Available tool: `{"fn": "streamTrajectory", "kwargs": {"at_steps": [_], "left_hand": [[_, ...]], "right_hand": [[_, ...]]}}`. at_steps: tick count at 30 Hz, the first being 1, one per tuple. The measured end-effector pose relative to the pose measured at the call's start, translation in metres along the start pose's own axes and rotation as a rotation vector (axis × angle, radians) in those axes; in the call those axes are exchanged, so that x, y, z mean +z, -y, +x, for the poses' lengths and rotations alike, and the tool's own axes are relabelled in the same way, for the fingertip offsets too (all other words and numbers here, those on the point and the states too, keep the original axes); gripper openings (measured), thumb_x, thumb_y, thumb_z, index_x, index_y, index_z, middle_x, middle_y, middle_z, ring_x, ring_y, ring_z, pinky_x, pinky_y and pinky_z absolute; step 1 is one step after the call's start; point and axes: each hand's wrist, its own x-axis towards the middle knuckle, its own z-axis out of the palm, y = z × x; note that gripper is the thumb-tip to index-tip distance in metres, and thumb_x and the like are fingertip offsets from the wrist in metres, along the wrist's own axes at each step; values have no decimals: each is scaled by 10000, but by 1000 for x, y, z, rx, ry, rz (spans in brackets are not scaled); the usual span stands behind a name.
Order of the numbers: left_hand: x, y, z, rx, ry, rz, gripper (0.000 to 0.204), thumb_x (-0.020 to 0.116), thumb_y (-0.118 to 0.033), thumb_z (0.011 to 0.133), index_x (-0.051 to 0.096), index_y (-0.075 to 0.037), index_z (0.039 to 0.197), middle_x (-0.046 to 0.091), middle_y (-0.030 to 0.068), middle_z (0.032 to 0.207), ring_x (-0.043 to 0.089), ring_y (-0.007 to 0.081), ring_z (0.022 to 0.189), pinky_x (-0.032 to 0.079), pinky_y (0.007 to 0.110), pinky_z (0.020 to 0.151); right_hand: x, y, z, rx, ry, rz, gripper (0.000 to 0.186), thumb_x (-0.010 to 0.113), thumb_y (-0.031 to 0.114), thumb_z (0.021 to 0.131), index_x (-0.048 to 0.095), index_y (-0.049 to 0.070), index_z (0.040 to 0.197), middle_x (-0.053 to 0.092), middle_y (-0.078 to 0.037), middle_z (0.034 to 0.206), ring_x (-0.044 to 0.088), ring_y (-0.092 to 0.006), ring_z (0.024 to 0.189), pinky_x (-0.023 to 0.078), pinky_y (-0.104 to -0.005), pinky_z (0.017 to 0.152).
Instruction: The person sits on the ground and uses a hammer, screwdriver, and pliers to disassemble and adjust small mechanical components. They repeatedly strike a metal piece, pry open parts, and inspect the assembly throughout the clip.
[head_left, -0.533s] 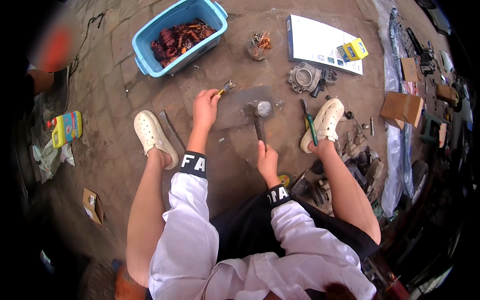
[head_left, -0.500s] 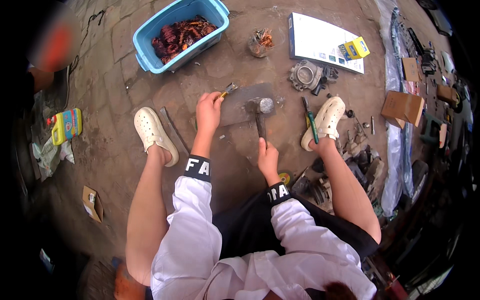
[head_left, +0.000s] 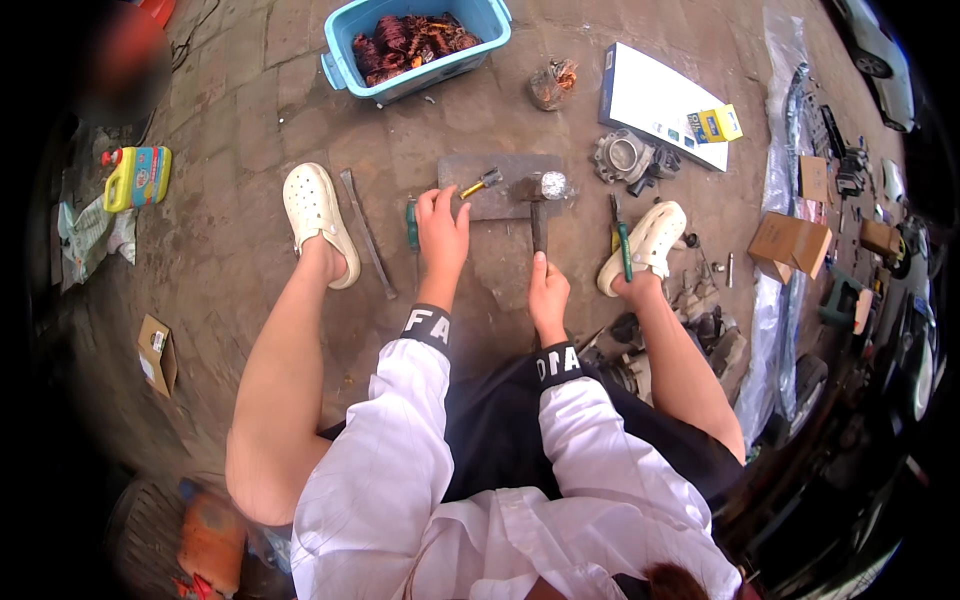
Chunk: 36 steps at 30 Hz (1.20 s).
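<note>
My left hand [head_left: 442, 235] pinches the near end of a small brass-coloured metal piece [head_left: 482, 183] with a silvery far end. The piece is over a flat dark metal plate [head_left: 455, 172] on the ground. My right hand [head_left: 548, 295] is wrapped round the dark handle of a hammer [head_left: 540, 225]. Its worn, shiny head is at the plate's right part; whether it touches the plate I cannot tell. Close by my left hand is a green tool handle [head_left: 412, 225], partly hidden. A flat metal bar [head_left: 367, 235] lies beside my left shoe.
Ahead are a blue tub [head_left: 430, 75] of reddish-brown wire coils and a bag of copper scraps [head_left: 552, 85]. To the right are a white box [head_left: 640, 90], a metal throttle-like part [head_left: 625, 158], a green-handled tool [head_left: 624, 245] by my shoe, and scattered metal parts [head_left: 710, 330].
My left hand has brought the brass-coloured piece rightward over the plate. The hammer stays about where it was on the plate, in my right hand. The whole view has shifted.
</note>
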Motion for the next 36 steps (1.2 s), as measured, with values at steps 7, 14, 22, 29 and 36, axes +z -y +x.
{"fn": "streamTrajectory", "kwargs": {"at_steps": [7,14,22,29,36], "left_hand": [[-51,28,-56,-227,-157,-192,214,476,26,811,652,-52,905,577,115,876,577,285,854,456,365,777],[-65,24,-76,-526,-112,-243,248,513,-224,879,646,-30,803,628,133,722,601,264,710,461,368,701],[-68,8,-31,-219,308,-117,265,621,-272,837,677,-15,869,679,111,772,649,219,729,496,352,700],[-253,-165,37,196,333,16,267,601,-234,866,656,-8,998,680,128,910,642,224,835,492,333,755],[-375,-285,-53,585,48,-81,160,606,-125,870,650,-9,971,644,92,854,604,158,709,473,273,649]], "right_hand": [[-76,132,-1,-330,55,401,475,433,375,1006,451,55,655,430,18,532,401,-61,469,313,-236,435],[-162,258,-43,-757,-127,489,578,358,524,989,419,67,640,401,18,499,391,-56,444,280,-211,412],[-166,186,-87,-600,-44,554,491,414,450,997,442,70,688,414,27,560,402,-48,471,305,-213,419],[-175,156,-112,-499,-58,671,452,464,398,993,457,54,698,431,25,574,415,-46,480,351,-223,425],[-197,132,-104,-487,-151,721,469,468,415,987,450,59,681,417,31,546,414,-54,461,326,-237,413]]}}
